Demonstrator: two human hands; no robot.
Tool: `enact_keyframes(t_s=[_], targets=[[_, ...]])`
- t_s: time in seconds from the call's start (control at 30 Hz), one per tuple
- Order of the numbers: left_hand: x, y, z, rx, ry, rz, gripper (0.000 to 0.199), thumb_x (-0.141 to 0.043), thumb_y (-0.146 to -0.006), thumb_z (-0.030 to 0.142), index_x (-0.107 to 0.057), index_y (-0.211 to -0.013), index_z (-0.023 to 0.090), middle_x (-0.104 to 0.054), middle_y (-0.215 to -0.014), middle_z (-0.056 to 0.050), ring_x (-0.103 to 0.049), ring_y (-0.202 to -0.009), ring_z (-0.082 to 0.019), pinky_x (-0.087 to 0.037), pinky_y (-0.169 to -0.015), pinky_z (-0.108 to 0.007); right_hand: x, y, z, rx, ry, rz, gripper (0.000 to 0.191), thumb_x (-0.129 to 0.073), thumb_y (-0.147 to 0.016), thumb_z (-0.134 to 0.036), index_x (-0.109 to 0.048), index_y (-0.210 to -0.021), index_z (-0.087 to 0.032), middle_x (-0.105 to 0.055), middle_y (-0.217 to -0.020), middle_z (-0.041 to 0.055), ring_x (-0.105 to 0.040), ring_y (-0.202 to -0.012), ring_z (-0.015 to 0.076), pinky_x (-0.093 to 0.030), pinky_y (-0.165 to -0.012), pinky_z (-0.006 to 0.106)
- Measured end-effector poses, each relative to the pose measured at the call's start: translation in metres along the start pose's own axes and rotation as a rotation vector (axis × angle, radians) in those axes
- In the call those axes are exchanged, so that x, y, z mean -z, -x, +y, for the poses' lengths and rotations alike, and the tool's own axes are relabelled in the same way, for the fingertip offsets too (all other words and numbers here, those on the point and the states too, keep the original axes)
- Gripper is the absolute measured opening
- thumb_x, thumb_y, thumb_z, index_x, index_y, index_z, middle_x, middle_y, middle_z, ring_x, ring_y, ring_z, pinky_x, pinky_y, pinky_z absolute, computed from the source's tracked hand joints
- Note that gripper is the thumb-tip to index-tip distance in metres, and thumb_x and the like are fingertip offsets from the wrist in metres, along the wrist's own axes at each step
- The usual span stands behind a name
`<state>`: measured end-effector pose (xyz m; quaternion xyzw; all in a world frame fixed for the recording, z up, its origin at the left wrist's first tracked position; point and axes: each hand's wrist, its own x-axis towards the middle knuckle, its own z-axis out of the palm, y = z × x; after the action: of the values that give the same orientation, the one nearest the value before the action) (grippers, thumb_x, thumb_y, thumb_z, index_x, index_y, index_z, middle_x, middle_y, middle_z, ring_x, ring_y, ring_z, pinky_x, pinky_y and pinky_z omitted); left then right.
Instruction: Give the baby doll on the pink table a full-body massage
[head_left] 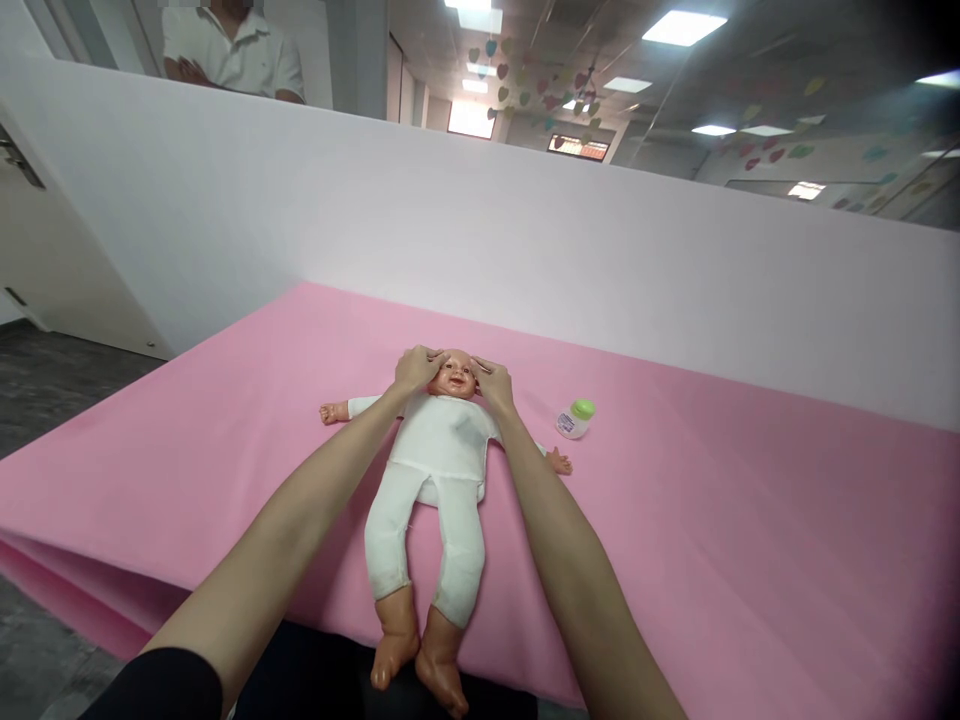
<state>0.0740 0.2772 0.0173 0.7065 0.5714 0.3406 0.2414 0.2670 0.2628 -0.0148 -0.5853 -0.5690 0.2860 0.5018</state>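
Note:
A baby doll [442, 435] in a white cloth suit lies on its back on a pink-covered table [712, 520], its feet toward me and its arms spread. My left hand [417, 368] cups the left side of the doll's head, with the thumb side at the forehead. On the opposite side, my right hand [493, 382] is curled around the head in the same way. The doll's face shows between my hands; some of my fingertips are hidden. A small clear jar [574, 420] with a green lid stands tilted in view to the right of the doll.
A white partition [480, 240] runs along the table's far side, with glass above it. Beyond it at upper left stands a person [232, 50] in a white shirt with folded arms. A door [60, 240] is at the left.

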Motion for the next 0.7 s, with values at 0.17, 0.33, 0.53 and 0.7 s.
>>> enact_keyframes(t_s=[0.17, 0.33, 0.53, 0.7], targets=[[0.002, 0.003, -0.002, -0.027, -0.034, -0.004, 0.048, -0.049, -0.105, 0.051, -0.081, -0.094, 0.017, -0.077, -0.081, -0.008, -0.066, -0.078, -0.020, -0.040, -0.068, -0.027, 0.000, 0.001, 0.001, -0.026, -0.037, 0.010, 0.062, -0.066, -0.087, -0.064, -0.075, -0.123, -0.014, -0.076, -0.113, 0.0105, -0.071, -0.095, 0.0222, -0.061, -0.086, 0.037], [0.004, 0.006, -0.001, -0.065, -0.014, -0.012, 0.053, -0.045, -0.105, 0.054, -0.082, -0.090, 0.019, -0.077, -0.082, -0.007, -0.066, -0.074, -0.019, -0.038, -0.064, -0.028, 0.000, 0.008, -0.005, 0.010, -0.029, 0.015, 0.061, -0.064, -0.086, -0.069, -0.077, -0.114, -0.016, -0.077, -0.110, 0.0079, -0.071, -0.107, 0.0255, -0.061, -0.089, 0.035], [0.002, 0.012, 0.006, -0.056, -0.002, 0.029, 0.043, -0.063, -0.094, 0.060, -0.083, -0.103, 0.023, -0.080, -0.098, -0.011, -0.071, -0.086, -0.025, -0.042, -0.069, -0.029, 0.000, 0.011, -0.013, -0.006, -0.059, 0.030, 0.055, -0.082, -0.074, -0.055, -0.077, -0.115, -0.017, -0.072, -0.127, 0.0094, -0.069, -0.119, 0.0270, -0.058, -0.099, 0.038], [0.001, 0.012, 0.009, -0.006, -0.017, 0.040, 0.040, -0.064, -0.093, 0.058, -0.083, -0.103, 0.023, -0.079, -0.107, -0.012, -0.072, -0.093, -0.026, -0.044, -0.071, -0.029, -0.001, 0.007, -0.011, -0.053, -0.071, 0.053, 0.057, -0.081, -0.075, -0.050, -0.075, -0.121, -0.017, -0.070, -0.131, 0.0092, -0.068, -0.121, 0.0271, -0.059, -0.097, 0.039]])
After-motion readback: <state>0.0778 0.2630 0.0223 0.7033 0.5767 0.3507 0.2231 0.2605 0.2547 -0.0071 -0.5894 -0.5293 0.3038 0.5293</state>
